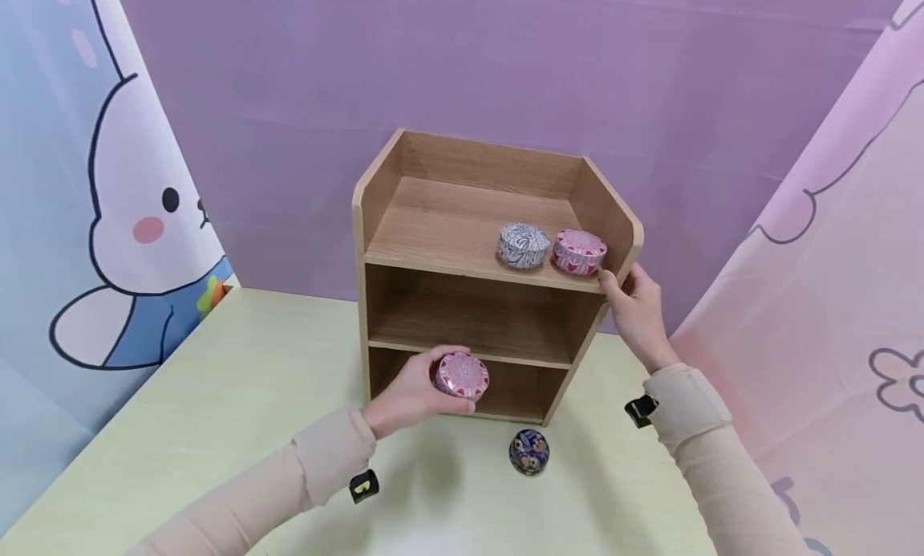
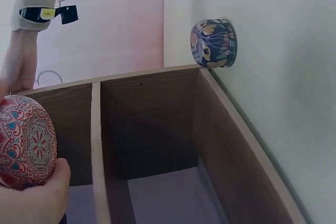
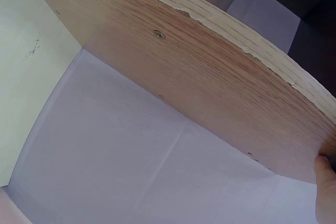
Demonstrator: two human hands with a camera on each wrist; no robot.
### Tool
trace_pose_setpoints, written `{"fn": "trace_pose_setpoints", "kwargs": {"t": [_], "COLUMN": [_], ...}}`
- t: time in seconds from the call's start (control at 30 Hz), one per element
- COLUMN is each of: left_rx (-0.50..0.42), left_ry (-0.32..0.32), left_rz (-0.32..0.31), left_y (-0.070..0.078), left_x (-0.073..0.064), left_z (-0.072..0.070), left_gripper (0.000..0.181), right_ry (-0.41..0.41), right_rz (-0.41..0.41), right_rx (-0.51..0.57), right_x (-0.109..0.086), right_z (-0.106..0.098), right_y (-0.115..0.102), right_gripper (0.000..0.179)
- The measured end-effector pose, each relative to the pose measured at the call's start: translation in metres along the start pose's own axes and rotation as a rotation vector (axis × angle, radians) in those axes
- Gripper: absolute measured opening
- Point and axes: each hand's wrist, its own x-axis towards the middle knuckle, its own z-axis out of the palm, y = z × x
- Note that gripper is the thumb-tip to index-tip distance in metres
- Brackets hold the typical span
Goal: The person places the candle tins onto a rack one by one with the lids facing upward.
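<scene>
My left hand (image 1: 413,389) holds a round pink patterned tin (image 1: 463,376) between thumb and fingers, in front of the lower part of a wooden shelf (image 1: 455,269). Up close in the left wrist view, that tin shows red and blue scrollwork. My right hand (image 1: 639,314) grips the shelf's right side panel near its top front corner, thumb at the front edge. On the top board sit a grey-and-white tin (image 1: 523,245) and, to its right, another pink tin (image 1: 580,252) close to the right thumb.
A dark blue floral tin (image 1: 529,452) stands on the pale table (image 1: 289,436) before the shelf's lower right corner. Purple cloth (image 1: 491,66) hangs behind the shelf. Printed curtains flank both sides, a cartoon animal (image 1: 155,195) on the left one.
</scene>
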Motion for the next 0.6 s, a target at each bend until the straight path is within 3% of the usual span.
{"fn": "trace_pose_setpoints", "kwargs": {"t": [0.23, 0.6], "left_rx": [0.067, 0.153], "left_ry": [-0.014, -0.029], "left_rz": [-0.032, 0.006], "left_y": [0.011, 0.03], "left_x": [-0.004, -0.009], "left_z": [-0.001, -0.005], "left_gripper": [0.073, 0.075], "right_ry": [-0.001, -0.008], "right_rz": [0.006, 0.004], "right_rx": [-0.001, -0.011], "right_x": [0.001, -0.001], "right_z": [0.0, -0.001], "right_y": [0.001, -0.002], "right_gripper": [0.037, 0.039]}}
